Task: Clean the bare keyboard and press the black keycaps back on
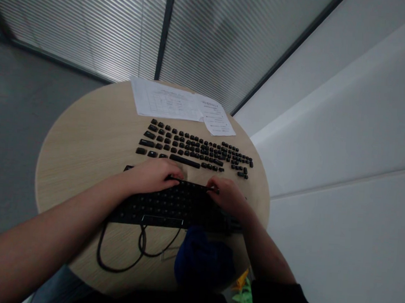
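A black keyboard base (172, 204), its keycaps off and bare key posts showing, lies across the near half of the table. My left hand (155, 175) is closed at the middle of its far edge, thumb on the near side and fingers curled over. A little to the right, my right hand (229, 196) pinches the same far edge, its fingertips bent inward. Beyond both hands, loose black keycaps (185, 146) are spread in keyboard-like rows, with the long space bar (184, 161) in the nearest row.
Printed sheets of paper (167, 102) lie at the round table's (76, 130) far side. A black cable (113, 270) loops at the near edge beside a dark blue cloth-like thing (202, 259). Orange and green items (243, 293) show below. A white wall (341, 178) stands at right.
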`<state>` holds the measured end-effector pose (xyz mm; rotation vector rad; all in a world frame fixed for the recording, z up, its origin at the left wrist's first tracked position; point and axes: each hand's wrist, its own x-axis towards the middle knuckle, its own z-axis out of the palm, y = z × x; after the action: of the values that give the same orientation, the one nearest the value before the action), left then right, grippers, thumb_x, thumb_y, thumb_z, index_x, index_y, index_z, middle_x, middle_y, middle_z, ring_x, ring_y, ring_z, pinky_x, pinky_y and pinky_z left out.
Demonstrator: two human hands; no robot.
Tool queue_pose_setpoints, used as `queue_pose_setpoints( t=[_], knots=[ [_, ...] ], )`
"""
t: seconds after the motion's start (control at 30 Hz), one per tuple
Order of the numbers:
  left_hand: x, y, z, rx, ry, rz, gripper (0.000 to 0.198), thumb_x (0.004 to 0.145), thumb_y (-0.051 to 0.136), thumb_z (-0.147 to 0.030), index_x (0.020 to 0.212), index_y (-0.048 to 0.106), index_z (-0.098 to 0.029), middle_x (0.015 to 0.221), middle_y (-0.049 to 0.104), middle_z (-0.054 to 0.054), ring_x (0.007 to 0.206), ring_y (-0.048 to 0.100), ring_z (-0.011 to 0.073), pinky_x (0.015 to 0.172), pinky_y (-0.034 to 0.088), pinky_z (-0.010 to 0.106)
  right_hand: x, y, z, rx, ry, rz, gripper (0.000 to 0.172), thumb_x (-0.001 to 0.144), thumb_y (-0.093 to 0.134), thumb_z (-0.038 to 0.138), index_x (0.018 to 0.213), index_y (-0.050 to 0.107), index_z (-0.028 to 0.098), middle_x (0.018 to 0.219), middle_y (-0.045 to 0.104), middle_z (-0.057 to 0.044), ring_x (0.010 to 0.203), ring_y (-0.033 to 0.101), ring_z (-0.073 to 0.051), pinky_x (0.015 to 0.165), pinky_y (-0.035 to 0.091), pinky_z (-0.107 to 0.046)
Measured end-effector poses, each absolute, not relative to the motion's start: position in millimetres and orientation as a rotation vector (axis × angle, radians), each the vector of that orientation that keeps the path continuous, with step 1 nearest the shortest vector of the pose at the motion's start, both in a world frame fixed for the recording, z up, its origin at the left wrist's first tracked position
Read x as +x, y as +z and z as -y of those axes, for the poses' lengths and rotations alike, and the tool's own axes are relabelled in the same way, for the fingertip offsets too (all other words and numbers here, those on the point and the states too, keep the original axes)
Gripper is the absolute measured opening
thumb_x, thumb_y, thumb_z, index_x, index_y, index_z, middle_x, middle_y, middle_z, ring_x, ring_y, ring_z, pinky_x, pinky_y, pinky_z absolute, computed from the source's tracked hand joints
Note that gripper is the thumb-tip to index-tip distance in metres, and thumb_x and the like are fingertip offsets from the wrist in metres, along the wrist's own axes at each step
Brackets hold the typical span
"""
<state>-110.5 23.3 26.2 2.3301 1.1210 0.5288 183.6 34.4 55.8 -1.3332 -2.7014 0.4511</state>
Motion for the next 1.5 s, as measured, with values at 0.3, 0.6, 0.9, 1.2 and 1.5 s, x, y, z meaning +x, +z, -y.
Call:
queue_pose_setpoints(
  t=[0.3,0.6,0.9,1.2,1.5],
  knots=[
    [-109.8,27.9,-23.2,2.34,0.517,-1.113,0.022,0.091,0.058,-0.027,0.104,0.075,-0.025,0.102,0.074,0.005,0.096,0.068,0.0218,0.085,0.051,0.033,177.2,59.4,-35.9,-1.322,0.337,2.782,0.017,0.083,0.068,0.009,0.092,0.063,0.023,0.088,0.068,-0.003,0.085,0.062,-0.022,0.077,0.045,-0.033],
    [-109.5,29.0,-24.4,2.346,0.515,-1.117,0.02,0.091,0.059,-0.028,0.101,0.076,-0.026,0.1,0.074,0.003,0.094,0.068,0.0203,0.084,0.049,0.032,176.1,55.8,-39.7,-1.347,0.352,2.808,0.017,0.083,0.07,0.012,0.096,0.065,0.022,0.091,0.07,-0.004,0.086,0.063,-0.022,0.077,0.045,-0.032],
    [-112.5,25.4,-23.5,2.328,0.618,-1.099,0.018,0.089,0.061,-0.026,0.098,0.077,-0.024,0.098,0.075,0.004,0.088,0.069,0.019,0.08,0.051,0.03,197.1,89.9,-112.9,-1.357,0.377,2.509,0.008,0.09,0.069,0.024,0.096,0.073,0.023,0.091,0.077,-0.002,0.084,0.071,-0.018,0.079,0.052,-0.03],
    [-113.4,25.9,-20.2,2.318,0.619,-1.1,0.017,0.088,0.062,-0.022,0.096,0.077,-0.025,0.097,0.075,0.005,0.092,0.07,0.021,0.082,0.052,0.031,195.9,77.1,-248.8,-1.735,0.153,2.368,0.021,0.084,0.068,0.012,0.102,0.077,0.017,0.104,0.079,-0.008,0.097,0.073,-0.02,0.093,0.053,-0.031],
    [-113.3,23.7,-19.6,2.321,0.577,-1.132,0.017,0.089,0.061,-0.022,0.098,0.075,-0.024,0.101,0.074,0.005,0.096,0.07,0.0219,0.085,0.052,0.033,191.3,45.1,-268.8,-1.736,0.234,2.431,0.023,0.074,0.072,0.005,0.094,0.074,0.017,0.1,0.079,-0.007,0.094,0.071,-0.017,0.093,0.053,-0.03]
  ],
)
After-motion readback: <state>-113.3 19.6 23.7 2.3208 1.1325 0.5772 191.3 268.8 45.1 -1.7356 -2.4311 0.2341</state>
